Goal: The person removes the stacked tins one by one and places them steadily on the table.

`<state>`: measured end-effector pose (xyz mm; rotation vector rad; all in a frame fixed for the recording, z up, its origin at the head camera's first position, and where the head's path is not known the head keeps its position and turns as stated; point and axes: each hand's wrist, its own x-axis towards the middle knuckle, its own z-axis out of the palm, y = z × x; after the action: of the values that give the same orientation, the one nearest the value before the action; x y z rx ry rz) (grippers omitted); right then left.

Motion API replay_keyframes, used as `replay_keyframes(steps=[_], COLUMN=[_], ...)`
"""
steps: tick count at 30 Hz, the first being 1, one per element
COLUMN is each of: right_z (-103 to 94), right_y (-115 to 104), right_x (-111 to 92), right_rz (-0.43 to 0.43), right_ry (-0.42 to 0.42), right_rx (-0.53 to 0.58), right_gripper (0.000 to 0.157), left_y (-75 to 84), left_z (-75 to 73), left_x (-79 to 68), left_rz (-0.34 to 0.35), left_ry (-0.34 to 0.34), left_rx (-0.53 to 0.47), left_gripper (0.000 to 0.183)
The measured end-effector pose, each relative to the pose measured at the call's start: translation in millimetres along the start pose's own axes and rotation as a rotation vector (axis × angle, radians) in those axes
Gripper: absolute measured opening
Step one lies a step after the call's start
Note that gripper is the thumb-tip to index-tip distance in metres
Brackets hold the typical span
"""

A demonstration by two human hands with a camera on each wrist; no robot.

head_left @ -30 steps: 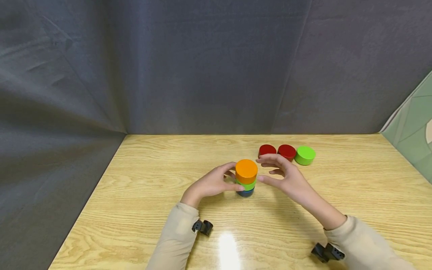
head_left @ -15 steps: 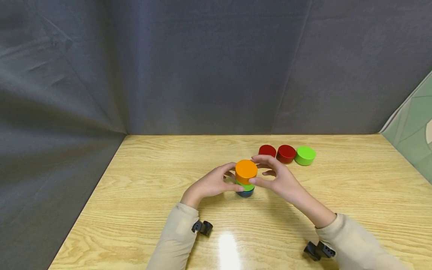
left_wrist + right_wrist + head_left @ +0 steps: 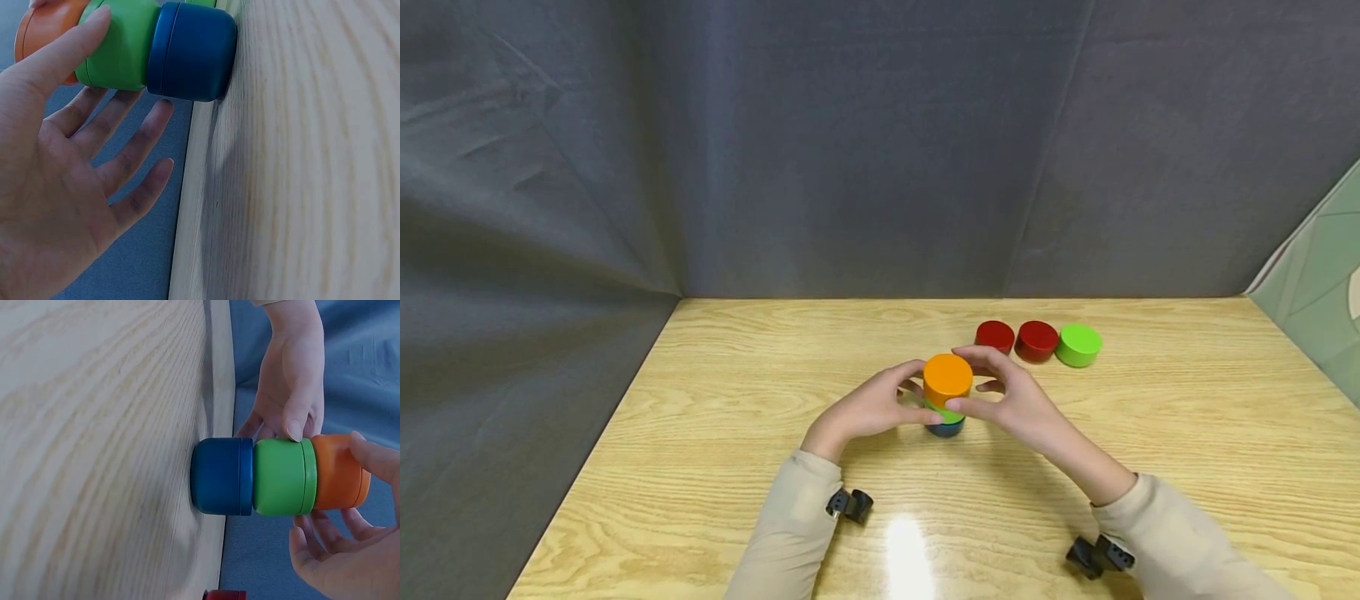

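Three small round lidded tins stand in an upright stack on the wooden table: a blue tin (image 3: 219,476) at the bottom, a green tin (image 3: 280,476) in the middle and an orange tin (image 3: 947,377) on top. My left hand (image 3: 872,406) holds the green tin from the left, thumb on its near side and index finger behind. From the right, my right hand (image 3: 1018,402) pinches the orange tin between thumb and fingers. In the right wrist view the three tins touch one another in line. Part of the green tin is hidden by my thumbs in the head view.
Behind the stack to the right stand two dark red tins (image 3: 1037,342) and a second green tin (image 3: 1079,345) in a row. A grey cloth (image 3: 865,167) rises behind the wooden table (image 3: 737,333) and along its left side.
My right hand has come left from beside the stack and taken hold of the orange tin. The left hand and the stack look the same as before.
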<state>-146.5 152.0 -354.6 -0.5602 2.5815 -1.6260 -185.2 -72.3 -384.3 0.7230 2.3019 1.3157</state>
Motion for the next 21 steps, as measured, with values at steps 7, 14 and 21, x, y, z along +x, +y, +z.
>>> replay_keyframes(steps=[7, 14, 21], right_z=[1.8, 2.6, 2.2], right_y=[2.3, 2.4, 2.4], right_x=[-0.3, -0.9, -1.5], right_rz=[0.003, -0.001, 0.013], right_ry=[0.002, 0.012, 0.023], right_rx=[0.006, 0.013, 0.021], right_gripper=[0.057, 0.056, 0.056], left_y=[0.6, 0.8, 0.8], left_z=[-0.1, 0.2, -0.2], left_x=[0.5, 0.7, 0.8], left_rz=[-0.002, -0.003, -0.008], left_ry=[-0.006, -0.003, 0.001], left_rx=[-0.006, -0.001, -0.008], left_gripper=[0.060, 0.061, 0.060])
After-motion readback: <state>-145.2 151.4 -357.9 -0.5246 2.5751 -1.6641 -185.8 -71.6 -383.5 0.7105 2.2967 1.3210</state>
